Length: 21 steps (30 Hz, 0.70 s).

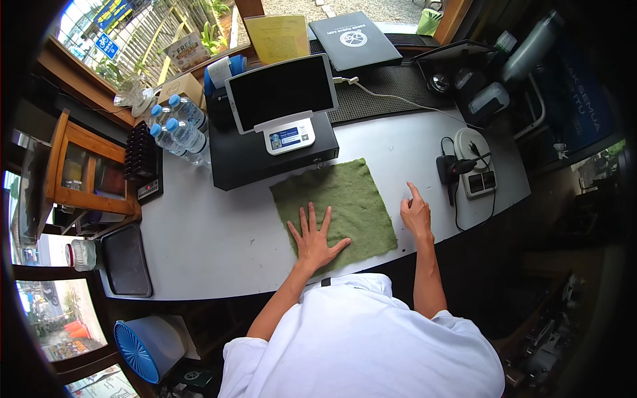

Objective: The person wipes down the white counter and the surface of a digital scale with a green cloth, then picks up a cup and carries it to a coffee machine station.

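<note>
A green cloth (343,199) lies spread almost flat on the white tabletop (214,239), its far corner close to the front of a black cash drawer (278,166). My left hand (314,244) rests palm down on the cloth's near left part, fingers spread. To the right of the cloth is my right hand (417,214), with the index finger stretched out and the other fingers curled. I see nothing in its grasp. Whether this hand touches the tabletop, I cannot tell.
On the cash drawer stands a tablet (283,92). Several water bottles (181,129) are left of it. A power strip (475,164) with plugs and cables sits at the right. A dark tray (126,261) lies at the left end. Behind are a black menu folder (353,40) and a rubber mat (383,94).
</note>
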### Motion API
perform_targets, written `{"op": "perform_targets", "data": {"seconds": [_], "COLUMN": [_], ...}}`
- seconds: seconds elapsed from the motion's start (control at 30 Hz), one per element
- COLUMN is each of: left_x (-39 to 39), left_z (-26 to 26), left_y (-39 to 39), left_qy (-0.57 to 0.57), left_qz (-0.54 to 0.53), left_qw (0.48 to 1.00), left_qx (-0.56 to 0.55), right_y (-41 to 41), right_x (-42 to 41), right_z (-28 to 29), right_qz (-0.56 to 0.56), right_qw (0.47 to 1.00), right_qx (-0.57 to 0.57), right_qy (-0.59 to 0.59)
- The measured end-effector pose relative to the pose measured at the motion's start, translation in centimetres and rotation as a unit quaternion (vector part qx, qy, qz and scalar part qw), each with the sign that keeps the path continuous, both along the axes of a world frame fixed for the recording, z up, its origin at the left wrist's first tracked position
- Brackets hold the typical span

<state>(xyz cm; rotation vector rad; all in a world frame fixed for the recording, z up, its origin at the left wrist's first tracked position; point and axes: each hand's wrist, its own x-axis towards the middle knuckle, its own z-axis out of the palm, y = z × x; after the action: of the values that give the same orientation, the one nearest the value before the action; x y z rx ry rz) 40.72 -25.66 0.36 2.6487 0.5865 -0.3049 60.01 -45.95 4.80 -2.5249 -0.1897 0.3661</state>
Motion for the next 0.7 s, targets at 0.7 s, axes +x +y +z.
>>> {"op": "perform_targets", "data": {"seconds": [0.7], "left_x": [-5.9], "left_z": [-2.5], "left_y": [6.2], "left_qy": [-0.331], "left_qz": [0.121], "left_qw": [0.935], "left_qx": [0.032], "right_y": [3.3], "right_x": [-3.5], "right_z": [-4.9], "right_qz": [0.058], "right_qw": [0.988], "right_qx": [-0.098], "right_qy": [-0.107]}}
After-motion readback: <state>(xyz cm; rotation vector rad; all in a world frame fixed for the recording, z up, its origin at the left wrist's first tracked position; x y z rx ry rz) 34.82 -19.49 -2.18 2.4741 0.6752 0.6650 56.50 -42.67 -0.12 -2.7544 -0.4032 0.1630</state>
